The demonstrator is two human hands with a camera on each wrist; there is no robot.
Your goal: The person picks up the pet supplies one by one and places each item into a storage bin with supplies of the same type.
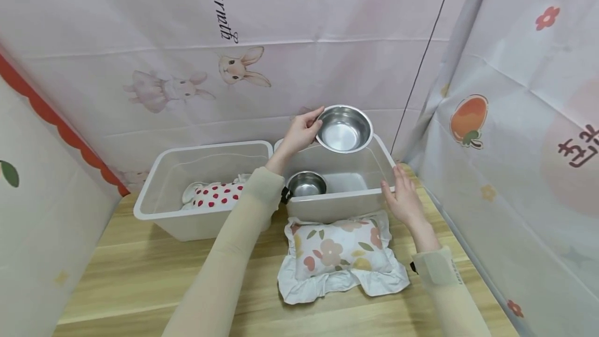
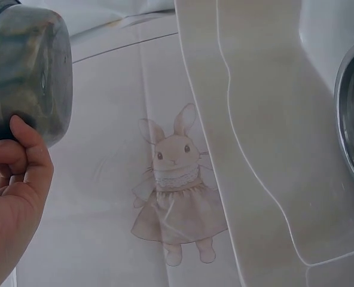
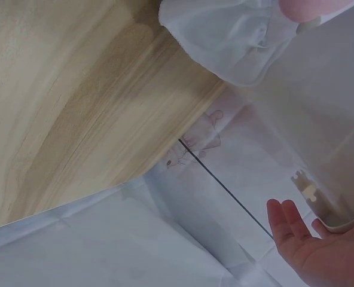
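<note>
My left hand (image 1: 301, 131) pinches the rim of a shiny metal bowl (image 1: 344, 130), holding it tilted above the right-hand white bin (image 1: 346, 207). The left wrist view shows fingertips against the side of this bowl (image 2: 30, 72). Inside the bin, at its left end, sits a second metal bowl (image 1: 307, 184). My right hand (image 1: 404, 196) rests at the bin's front right corner. Its fingers (image 3: 292, 218) lie nearly straight along the outside of the bin in the right wrist view.
A second white bin (image 1: 187, 225) stands to the left, with a white cloth item with red dots (image 1: 217, 195) in it. A frilled floral pillow (image 1: 334, 254) lies in front of the right bin on the wooden table (image 1: 154, 274). Printed fabric walls (image 1: 327, 66) surround the table.
</note>
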